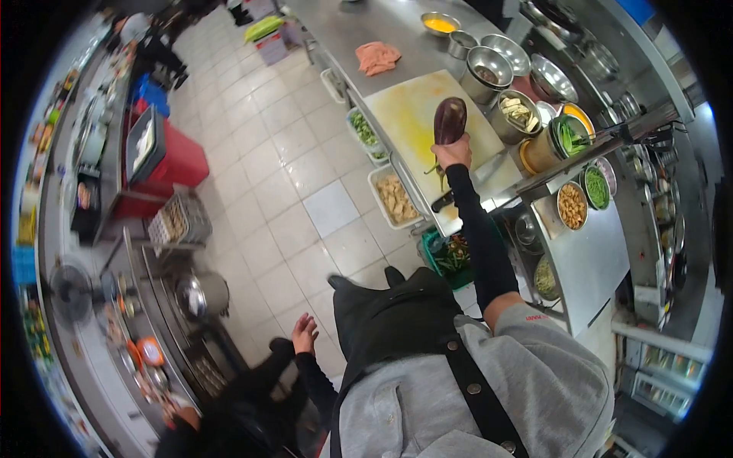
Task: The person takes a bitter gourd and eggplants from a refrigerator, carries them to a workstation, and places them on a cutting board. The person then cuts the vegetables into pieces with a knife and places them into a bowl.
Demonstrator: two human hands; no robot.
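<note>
My right hand [453,152] is closed around the lower end of a dark purple eggplant [450,116], above a yellow-stained white cutting board [412,99]. Thin green pieces [440,174] show just below that hand. A knife lies at the board's near edge, its black handle [443,201] pointing toward me and partly beside my forearm. Away from the counter, my left hand [305,333] hangs over the tiled floor with its fingers loosely bent and apart, holding nothing.
An orange cloth [377,57] lies beyond the board. Metal bowls and pots [489,67] crowd its right. Bins of cut food [395,198] and a green crate [450,256] sit below the counter edge. Another person's hand [183,418] is at lower left, near a red bin [179,156].
</note>
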